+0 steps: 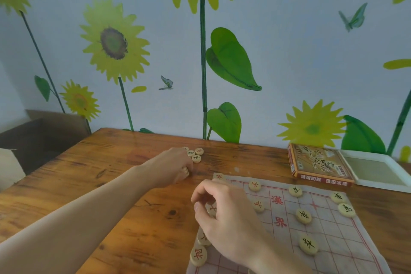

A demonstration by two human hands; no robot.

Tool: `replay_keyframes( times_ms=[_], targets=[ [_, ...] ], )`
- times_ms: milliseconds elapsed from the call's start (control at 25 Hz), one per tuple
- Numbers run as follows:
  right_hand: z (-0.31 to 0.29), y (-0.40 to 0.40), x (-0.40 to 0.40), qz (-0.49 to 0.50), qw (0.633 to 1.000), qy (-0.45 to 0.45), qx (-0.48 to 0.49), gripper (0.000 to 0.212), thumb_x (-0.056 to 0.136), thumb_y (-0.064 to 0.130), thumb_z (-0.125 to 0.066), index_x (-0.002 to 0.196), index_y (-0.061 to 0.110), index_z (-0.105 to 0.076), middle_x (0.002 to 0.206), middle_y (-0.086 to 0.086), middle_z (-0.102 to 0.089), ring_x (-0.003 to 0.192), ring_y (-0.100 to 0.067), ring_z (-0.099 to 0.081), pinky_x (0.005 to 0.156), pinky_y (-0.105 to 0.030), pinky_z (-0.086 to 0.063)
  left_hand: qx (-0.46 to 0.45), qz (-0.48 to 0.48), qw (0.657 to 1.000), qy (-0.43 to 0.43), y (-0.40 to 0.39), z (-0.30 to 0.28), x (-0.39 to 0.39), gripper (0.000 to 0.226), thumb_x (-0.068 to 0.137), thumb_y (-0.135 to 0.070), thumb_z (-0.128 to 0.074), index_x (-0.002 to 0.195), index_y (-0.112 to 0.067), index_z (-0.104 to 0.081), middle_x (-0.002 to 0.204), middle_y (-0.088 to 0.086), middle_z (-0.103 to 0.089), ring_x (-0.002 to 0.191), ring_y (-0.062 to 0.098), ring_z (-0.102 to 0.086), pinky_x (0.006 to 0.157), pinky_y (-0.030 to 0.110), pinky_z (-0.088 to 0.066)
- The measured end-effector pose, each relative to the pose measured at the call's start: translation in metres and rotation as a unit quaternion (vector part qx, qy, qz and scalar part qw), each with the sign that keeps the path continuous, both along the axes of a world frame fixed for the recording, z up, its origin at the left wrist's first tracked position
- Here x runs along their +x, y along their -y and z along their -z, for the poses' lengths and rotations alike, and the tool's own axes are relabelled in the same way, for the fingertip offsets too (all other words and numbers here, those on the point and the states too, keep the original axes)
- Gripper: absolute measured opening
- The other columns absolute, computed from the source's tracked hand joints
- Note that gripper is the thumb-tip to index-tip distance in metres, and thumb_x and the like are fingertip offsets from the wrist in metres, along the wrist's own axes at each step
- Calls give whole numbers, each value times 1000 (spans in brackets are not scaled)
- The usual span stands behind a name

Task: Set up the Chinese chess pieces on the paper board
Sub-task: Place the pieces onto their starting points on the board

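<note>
Two hands work over a wide wooden table point(111, 196) that stands against a wall with sunflower pictures. On the right part of the table lies the paper board point(329, 224), a thin sheet with red lines and red characters; it looks soft and a little wrinkled, so I judge it can slide or fold if a hand pushes it sideways. Behind the board lies the game box point(318, 163), and just beside it a white tray point(378, 169).

The right hand point(224, 216) hovers over the left edge of the board. Its fingers are curled, and the grip seems to pinch one round piece point(211, 208) between thumb and fingers, though the piece is mostly hidden. The left hand point(175, 165) reaches forward on the bare table; its fingers are bent down near a small group of loose pieces point(194, 154), but I cannot tell if its grip holds one.

Several pieces already stand on the board: some with red characters along the left side, such as one at the near corner point(198, 255), and some with black characters on the right, such as one lower down point(308, 244). The setting is only partly done, in my judgement.

The pieces look like small wooden discs, light, stiff and smooth. It is best to take one by its rim with thumb and finger, and to put it down flat without dragging the paper.
</note>
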State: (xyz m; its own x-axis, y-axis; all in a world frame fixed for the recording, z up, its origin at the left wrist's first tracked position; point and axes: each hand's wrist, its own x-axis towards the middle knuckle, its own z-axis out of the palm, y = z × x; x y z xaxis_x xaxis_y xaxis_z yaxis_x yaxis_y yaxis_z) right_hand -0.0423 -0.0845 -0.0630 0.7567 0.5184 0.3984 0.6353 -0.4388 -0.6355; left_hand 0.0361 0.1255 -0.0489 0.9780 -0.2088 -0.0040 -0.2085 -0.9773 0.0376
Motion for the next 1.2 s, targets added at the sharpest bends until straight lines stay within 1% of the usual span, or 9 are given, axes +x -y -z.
replay_keyframes(
  times_ms=[240,400,520,720,800,880,1000,1080,1200],
  targets=[
    [0,3,6,2,1000,0,11,8,94,26,-62,87,29,-65,87,14,-65,90,-5,-60,76,-14,-48,20,-39,999,9,-17,-2,18,23,99,-19,-61,122,-22,-68,125,-1,-63,113,18,-60,97,36,-51],
    [4,3,7,0,1000,-6,7,8,93,26,-62,87,29,-66,86,13,-66,89,-6,-61,76,-15,-49,36,-58,998,2,-17,11,24,25,97,-11,-61,120,-19,-68,121,4,-64,104,22,-65,91,39,-57],
    [4,2,8,2,1000,-4,3,8,94,27,-61,87,29,-66,85,14,-66,91,-6,-61,78,-15,-48,40,-55,997,24,-21,18,25,27,96,-9,-63,118,-24,-67,119,-1,-64,103,22,-65,90,41,-57],
    [2,4,12,16,1000,-11,10,9,94,27,-62,101,33,-64,92,15,-63,95,-3,-57,79,-19,-50,-33,-52,997,39,-24,17,22,22,96,-14,-62,114,-24,-67,117,-3,-69,103,16,-63,88,34,-55],
    [3,4,15,26,1000,-8,9,13,94,28,-63,105,35,-63,94,16,-61,96,-2,-56,80,-19,-50,-72,-53,993,71,-21,13,23,24,97,-18,-63,120,-23,-67,121,-3,-69,107,16,-63,90,32,-53],
    [4,5,17,34,999,-7,5,14,93,28,-64,105,35,-63,94,16,-61,95,-2,-56,78,-15,-48,-60,-43,995,63,-15,12,28,28,99,-19,-63,125,-24,-68,124,-1,-67,112,20,-63,95,37,-53],
    [3,6,20,40,999,-6,-1,11,93,27,-65,101,35,-64,92,17,-62,94,-1,-55,76,-12,-44,-20,-57,998,21,-4,18,38,25,100,-17,-60,122,-20,-70,122,5,-68,106,25,-66,93,42,-56],
    [2,9,23,48,999,-3,-2,9,93,27,-65,99,34,-65,90,16,-63,92,-1,-56,77,-13,-44,-12,-76,997,14,-1,19,43,23,98,-17,-61,119,-17,-70,118,8,-70,102,27,-67,90,43,-57],
    [0,14,29,56,998,-6,8,8,93,26,-64,97,33,-66,89,15,-65,92,-3,-58,78,-17,-48,-18,-77,996,31,-4,19,45,25,97,-19,-64,121,-19,-67,122,5,-68,109,25,-65,93,41,-56]
  ],
)
